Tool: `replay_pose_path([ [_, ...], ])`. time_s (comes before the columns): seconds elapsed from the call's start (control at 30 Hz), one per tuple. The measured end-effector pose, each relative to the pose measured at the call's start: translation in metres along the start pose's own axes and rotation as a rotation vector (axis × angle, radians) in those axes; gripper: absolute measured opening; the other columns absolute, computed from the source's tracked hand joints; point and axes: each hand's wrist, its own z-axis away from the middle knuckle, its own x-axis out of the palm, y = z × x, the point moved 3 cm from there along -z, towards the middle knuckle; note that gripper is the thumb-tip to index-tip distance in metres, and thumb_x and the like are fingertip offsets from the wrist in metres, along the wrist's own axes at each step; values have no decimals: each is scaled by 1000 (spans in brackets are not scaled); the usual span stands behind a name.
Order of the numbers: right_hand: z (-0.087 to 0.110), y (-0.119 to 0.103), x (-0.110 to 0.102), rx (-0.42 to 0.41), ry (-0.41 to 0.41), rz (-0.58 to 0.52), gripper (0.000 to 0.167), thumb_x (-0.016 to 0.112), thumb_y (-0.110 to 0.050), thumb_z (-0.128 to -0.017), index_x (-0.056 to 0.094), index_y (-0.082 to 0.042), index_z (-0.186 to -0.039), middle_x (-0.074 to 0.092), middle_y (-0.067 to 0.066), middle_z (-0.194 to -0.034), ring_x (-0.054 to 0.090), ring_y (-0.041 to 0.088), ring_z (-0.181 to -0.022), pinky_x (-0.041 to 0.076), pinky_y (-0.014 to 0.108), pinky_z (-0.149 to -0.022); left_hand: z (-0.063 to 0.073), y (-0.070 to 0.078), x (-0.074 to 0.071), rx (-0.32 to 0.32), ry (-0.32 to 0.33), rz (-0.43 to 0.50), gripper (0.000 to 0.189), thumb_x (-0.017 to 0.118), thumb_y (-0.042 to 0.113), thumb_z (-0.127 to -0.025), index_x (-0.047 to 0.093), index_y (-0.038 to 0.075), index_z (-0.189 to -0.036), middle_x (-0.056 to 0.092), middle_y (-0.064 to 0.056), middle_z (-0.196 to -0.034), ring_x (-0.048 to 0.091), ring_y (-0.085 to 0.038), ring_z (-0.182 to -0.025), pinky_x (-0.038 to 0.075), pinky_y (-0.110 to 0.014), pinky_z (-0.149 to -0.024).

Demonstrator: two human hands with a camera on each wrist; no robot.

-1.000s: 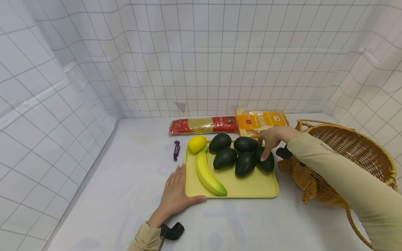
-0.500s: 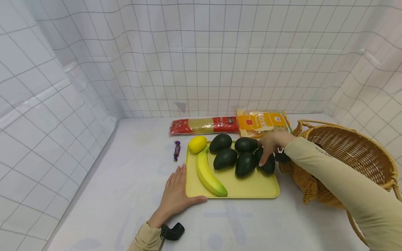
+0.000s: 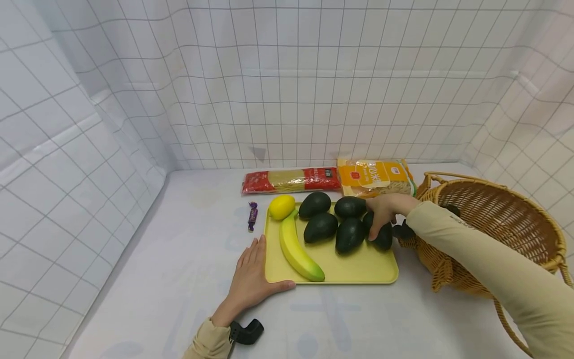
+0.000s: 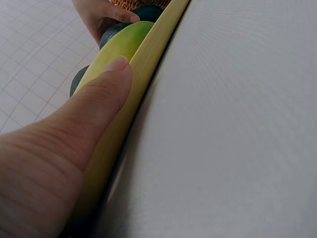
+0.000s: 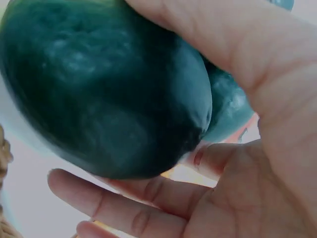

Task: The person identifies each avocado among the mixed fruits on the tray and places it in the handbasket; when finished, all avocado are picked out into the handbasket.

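On a yellow tray [image 3: 358, 269] lie several dark green avocados [image 3: 351, 235], a lemon [image 3: 281, 207] and a banana [image 3: 297, 249]. My right hand [image 3: 386, 212] grips the rightmost avocado [image 3: 382, 238], which rests on the tray. In the right wrist view, thumb and fingers lie on opposite sides of this avocado [image 5: 104, 94]; the thumb's tip is out of frame. My left hand [image 3: 251, 276] rests at the tray's front left corner, straight fingers along the left edge and thumb along the front edge. The left wrist view shows that thumb [image 4: 94, 104] against the tray rim [image 4: 133, 94].
A wicker basket [image 3: 502, 199] stands tilted at the right, partly behind my right sleeve, with something dark [image 3: 450, 209] just inside. A red noodle packet [image 3: 291, 180] and a yellow-orange packet [image 3: 375, 177] lie behind the tray. A purple-wrapped candy [image 3: 252, 216] lies at its left.
My right hand has closed farther around the rightmost avocado, its thumb a little lower. That avocado has shifted slightly right. The left hand has stayed in place.
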Motion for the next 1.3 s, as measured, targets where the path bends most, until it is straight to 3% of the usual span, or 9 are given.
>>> replay_pose_path([
  [0.37,15,0,-10,-50,103,55,75,81,-38,-72,45,3,-124,54,15,-108,56,21,-71,52,36,-61,-1,0,0,-5,-11,5,131,65,78,-64,6,-1,-151,15,-15,-156,8,-27,-142,8,-46,-112],
  [0.53,23,-3,-17,-74,173,79,75,79,-43,-72,46,-3,-126,54,16,-119,54,22,-80,47,35,-64,-1,-1,0,-1,-6,0,131,64,78,-64,6,-1,-151,15,-15,-156,8,-27,-142,8,-46,-112],
  [0.77,40,-5,-25,-123,260,42,71,77,-48,-72,48,-8,-123,53,18,-122,54,27,-94,48,41,-74,-1,-1,0,4,-5,4,131,65,77,-64,6,-1,-151,15,-15,-155,8,-27,-142,8,-46,-112],
  [0.9,50,-6,-28,-147,325,40,70,77,-50,-73,49,-11,-123,57,16,-116,55,28,-94,48,45,-77,-1,-1,1,6,-6,2,131,65,77,-64,6,-1,-151,15,-16,-155,8,-28,-142,8,-47,-112],
  [1.07,61,-5,-30,-178,434,21,69,76,-53,-72,49,-13,-121,61,8,-99,57,23,-80,49,38,-66,-1,-1,1,8,-2,-1,131,65,77,-64,6,-1,-151,15,-16,-155,9,-28,-142,8,-46,-112],
  [1.3,72,0,-27,-223,602,-21,68,75,-54,-74,49,-15,-123,60,12,-101,58,23,-76,50,38,-62,-1,0,0,17,10,0,131,66,76,-63,9,-2,-150,18,-17,-155,11,-29,-142,10,-47,-112],
])
